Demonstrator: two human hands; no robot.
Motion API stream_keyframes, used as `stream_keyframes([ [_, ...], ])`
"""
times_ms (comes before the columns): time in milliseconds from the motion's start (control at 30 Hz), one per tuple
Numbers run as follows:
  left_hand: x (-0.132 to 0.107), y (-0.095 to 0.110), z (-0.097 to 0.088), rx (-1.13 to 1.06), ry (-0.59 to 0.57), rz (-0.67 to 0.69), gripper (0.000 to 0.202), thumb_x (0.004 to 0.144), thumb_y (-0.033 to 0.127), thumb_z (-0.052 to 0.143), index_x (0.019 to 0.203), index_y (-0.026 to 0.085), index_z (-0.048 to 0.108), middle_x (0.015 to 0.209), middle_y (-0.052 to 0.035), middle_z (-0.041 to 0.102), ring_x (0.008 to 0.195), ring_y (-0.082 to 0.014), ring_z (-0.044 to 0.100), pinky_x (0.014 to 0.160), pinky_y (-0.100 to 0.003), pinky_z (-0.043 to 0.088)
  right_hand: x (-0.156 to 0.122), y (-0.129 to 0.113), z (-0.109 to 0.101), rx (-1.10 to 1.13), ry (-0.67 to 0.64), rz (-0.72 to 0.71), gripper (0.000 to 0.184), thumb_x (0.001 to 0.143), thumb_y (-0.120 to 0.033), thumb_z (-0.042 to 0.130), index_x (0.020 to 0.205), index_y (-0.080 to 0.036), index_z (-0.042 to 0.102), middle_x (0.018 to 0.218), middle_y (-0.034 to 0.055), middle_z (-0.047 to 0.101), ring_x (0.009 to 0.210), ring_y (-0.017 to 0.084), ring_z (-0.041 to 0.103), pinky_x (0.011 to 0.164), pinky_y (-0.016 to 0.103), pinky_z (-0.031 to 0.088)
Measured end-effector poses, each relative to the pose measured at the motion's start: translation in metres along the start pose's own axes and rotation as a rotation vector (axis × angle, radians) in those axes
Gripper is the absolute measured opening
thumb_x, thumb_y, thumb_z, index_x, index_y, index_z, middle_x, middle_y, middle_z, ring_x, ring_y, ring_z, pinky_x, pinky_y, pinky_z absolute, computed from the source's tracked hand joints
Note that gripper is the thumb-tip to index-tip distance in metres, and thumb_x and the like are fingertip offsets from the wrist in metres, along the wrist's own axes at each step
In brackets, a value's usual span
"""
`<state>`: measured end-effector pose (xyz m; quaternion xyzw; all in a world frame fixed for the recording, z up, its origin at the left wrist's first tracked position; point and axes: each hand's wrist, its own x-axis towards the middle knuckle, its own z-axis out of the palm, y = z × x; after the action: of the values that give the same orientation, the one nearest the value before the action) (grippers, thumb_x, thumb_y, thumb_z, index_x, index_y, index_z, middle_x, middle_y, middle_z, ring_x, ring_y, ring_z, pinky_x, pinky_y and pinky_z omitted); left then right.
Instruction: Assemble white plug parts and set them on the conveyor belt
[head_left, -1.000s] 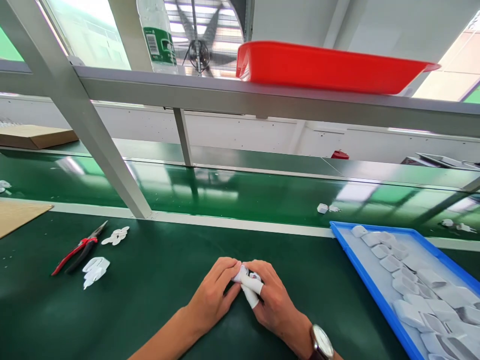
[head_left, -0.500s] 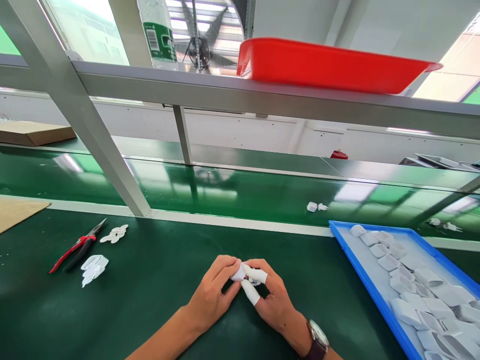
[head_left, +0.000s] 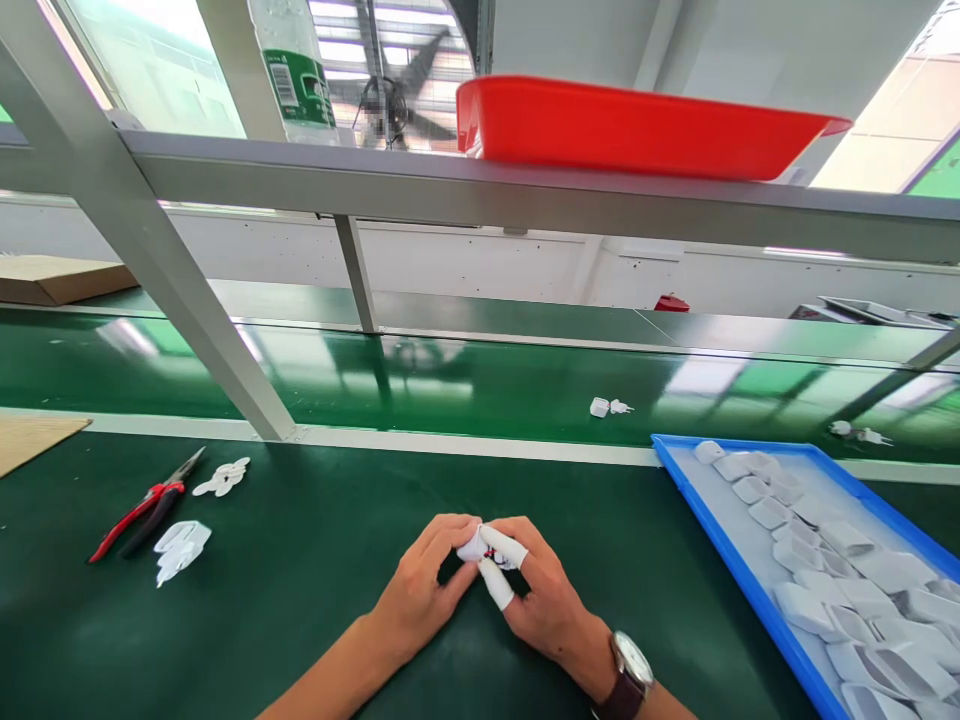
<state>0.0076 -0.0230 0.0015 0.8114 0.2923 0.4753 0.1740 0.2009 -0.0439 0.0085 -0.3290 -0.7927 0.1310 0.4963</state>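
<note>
Both my hands meet over the dark green bench near its front edge. My left hand (head_left: 424, 585) and my right hand (head_left: 544, 600) pinch one small white plastic part (head_left: 478, 547) between their fingertips. Dark and red bits show inside the part. The thumb and forefinger of my right hand wear white finger cots, and a watch sits on that wrist. To the right lies a blue tray (head_left: 701, 525) holding several white plastic shells.
Red-handled pliers (head_left: 142, 505) and two small heaps of white parts (head_left: 180, 548) lie at the left. A white plug part (head_left: 606, 407) rides the conveyor belt behind the bench. A red tray (head_left: 637, 130) and a bottle (head_left: 292, 65) stand on the overhead shelf. A slanted grey strut (head_left: 172, 290) crosses the left.
My fingers shifted slightly on the white part, with my right forefinger lifting over it. The white plug part on the conveyor drifted left. The view has shifted a little.
</note>
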Motion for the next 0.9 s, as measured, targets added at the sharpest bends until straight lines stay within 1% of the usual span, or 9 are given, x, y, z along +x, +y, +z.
stream_keyframes([
  [200,0.003,0.003,0.0,-0.005,-0.006,0.045,0.03,0.096,0.009,0.059,0.123,0.021,0.06,0.114,-0.0095,0.072,0.106,-0.0207,0.07,0.091,-0.035,0.062,0.0,0.0,0.001,-0.09,-0.025,-0.046,0.047,0.093,-0.004,0.052,0.136,-0.023,0.052,0.112,0.0105,0.065,0.099,0.023,0.063,0.083,0.04,0.059],
  [267,0.003,0.001,0.001,-0.006,-0.016,0.011,0.029,0.096,0.012,0.059,0.123,0.022,0.06,0.114,-0.0092,0.073,0.106,-0.0208,0.071,0.091,-0.035,0.063,-0.001,0.001,0.001,-0.09,-0.028,-0.044,0.046,0.093,-0.005,0.052,0.135,-0.023,0.053,0.112,0.0104,0.066,0.099,0.023,0.063,0.083,0.04,0.059],
  [333,0.002,-0.001,0.001,-0.005,-0.024,-0.029,0.029,0.097,0.015,0.061,0.124,0.023,0.06,0.117,-0.0091,0.073,0.107,-0.0211,0.072,0.091,-0.035,0.063,-0.002,0.003,0.001,-0.074,-0.002,-0.029,0.045,0.094,-0.007,0.054,0.136,-0.022,0.051,0.11,0.0098,0.067,0.095,0.022,0.064,0.08,0.038,0.06],
  [433,0.0,-0.005,0.002,-0.006,-0.023,-0.049,0.03,0.096,0.018,0.062,0.126,0.023,0.059,0.119,-0.0091,0.073,0.109,-0.0213,0.073,0.092,-0.036,0.064,-0.003,0.004,0.0,-0.074,0.03,-0.005,0.045,0.094,-0.01,0.057,0.137,-0.022,0.049,0.106,0.0085,0.068,0.089,0.021,0.065,0.076,0.036,0.06],
  [633,-0.002,-0.009,0.004,0.002,-0.004,-0.041,0.03,0.095,0.019,0.064,0.124,0.023,0.06,0.117,-0.0075,0.075,0.107,-0.0205,0.074,0.092,-0.035,0.064,-0.002,0.003,-0.001,-0.091,-0.015,-0.015,0.04,0.095,-0.01,0.054,0.132,-0.024,0.056,0.111,0.0088,0.069,0.098,0.022,0.066,0.083,0.038,0.06],
  [767,-0.003,-0.012,0.004,0.008,-0.011,-0.045,0.029,0.094,0.017,0.064,0.122,0.024,0.061,0.116,-0.0059,0.075,0.106,-0.0194,0.074,0.092,-0.033,0.063,0.0,0.001,0.001,-0.18,-0.067,-0.016,0.039,0.095,-0.008,0.051,0.131,-0.023,0.059,0.111,0.0098,0.068,0.098,0.023,0.065,0.083,0.04,0.059],
  [833,-0.002,-0.012,0.003,0.024,-0.035,-0.08,0.031,0.094,0.018,0.064,0.125,0.025,0.061,0.116,-0.0052,0.075,0.105,-0.0194,0.074,0.092,-0.034,0.063,0.001,0.003,0.0,-0.215,-0.095,-0.024,0.038,0.096,-0.009,0.05,0.131,-0.022,0.059,0.112,0.0105,0.068,0.098,0.024,0.065,0.084,0.042,0.06],
  [900,0.0,-0.01,0.002,0.056,-0.075,-0.12,0.038,0.095,0.02,0.063,0.132,0.027,0.059,0.12,-0.0059,0.074,0.106,-0.0205,0.073,0.093,-0.036,0.063,0.002,0.007,-0.003,-0.218,-0.082,-0.049,0.038,0.099,-0.013,0.05,0.136,-0.021,0.055,0.115,0.0118,0.069,0.102,0.025,0.066,0.086,0.043,0.061],
])
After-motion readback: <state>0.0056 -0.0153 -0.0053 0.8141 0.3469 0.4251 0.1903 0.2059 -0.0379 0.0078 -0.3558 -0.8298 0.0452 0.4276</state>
